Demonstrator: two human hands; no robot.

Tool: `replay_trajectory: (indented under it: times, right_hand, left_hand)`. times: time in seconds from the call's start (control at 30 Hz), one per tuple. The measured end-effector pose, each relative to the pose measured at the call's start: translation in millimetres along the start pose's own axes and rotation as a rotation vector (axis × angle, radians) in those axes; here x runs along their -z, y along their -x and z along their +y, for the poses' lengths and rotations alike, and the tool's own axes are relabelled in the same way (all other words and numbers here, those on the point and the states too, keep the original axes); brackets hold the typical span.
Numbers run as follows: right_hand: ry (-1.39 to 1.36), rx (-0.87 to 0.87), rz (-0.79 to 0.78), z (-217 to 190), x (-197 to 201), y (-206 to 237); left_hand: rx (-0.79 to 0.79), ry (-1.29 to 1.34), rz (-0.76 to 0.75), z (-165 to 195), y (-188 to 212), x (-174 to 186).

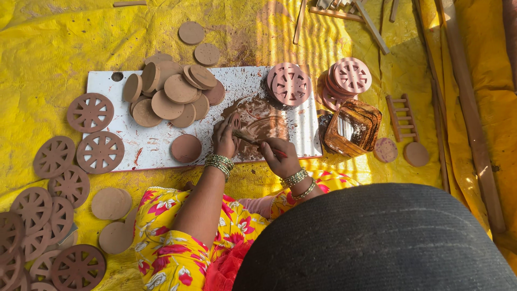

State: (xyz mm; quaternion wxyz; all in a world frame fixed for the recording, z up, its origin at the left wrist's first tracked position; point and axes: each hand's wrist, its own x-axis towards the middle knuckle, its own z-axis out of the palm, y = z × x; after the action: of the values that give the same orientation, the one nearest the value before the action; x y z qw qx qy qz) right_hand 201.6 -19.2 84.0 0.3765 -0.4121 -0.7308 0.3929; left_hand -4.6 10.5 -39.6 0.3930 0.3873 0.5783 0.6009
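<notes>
The left hand (224, 137) reaches forward from a bent elbow, its wrist ringed with stacked bangles, and its fingers curl closed around the edge of a small clay disc (235, 125) that stands tilted on the white board (107, 86). The right hand (280, 156) comes in from the near right, wrist also bangled, with the fingers pinched shut on a thin stick tool (253, 142) held like a pen; the tool's far end points left toward the disc, and its tip meets or nearly meets the clay, though the exact contact is too small to tell. Both hands sit over a brown wet smear (264, 121) near the middle of the board, at its near edge.

On the far left part of the board lies a heap of plain clay discs (172, 97), and one more plain disc (186, 148) lies just left of the left hand. A stack of cut wheel-pattern discs (290, 84) rests at the board's far right, with more such stacks (350, 78) beyond it on the yellow sheet (48, 48). An amber glass dish (353, 129) sits right of the board. Darker spoked wheels (99, 152) spread across the sheet at the left.
</notes>
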Motion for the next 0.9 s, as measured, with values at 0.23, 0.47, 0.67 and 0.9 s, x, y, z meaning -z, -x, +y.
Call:
replay_trajectory:
  times: [0.23, 0.47, 0.67, 0.9]
  right_hand:
    - [0.016, -0.053, -0.011, 8, 4, -8]
    - [0.002, -0.007, 0.009, 12, -2, -8]
    - [0.084, -0.050, -0.006, 11, 6, -5]
    - [-0.064, -0.042, 0.021, 19, -7, -6]
  left_hand:
    - [0.006, -0.159, -0.043, 9, 2, 4]
    - [-0.025, -0.053, -0.050, -2, 1, 4]
    - [-0.100, -0.171, 0.012, 1, -7, 7]
    - [0.147, 0.122, 0.005, 3, 1, 2]
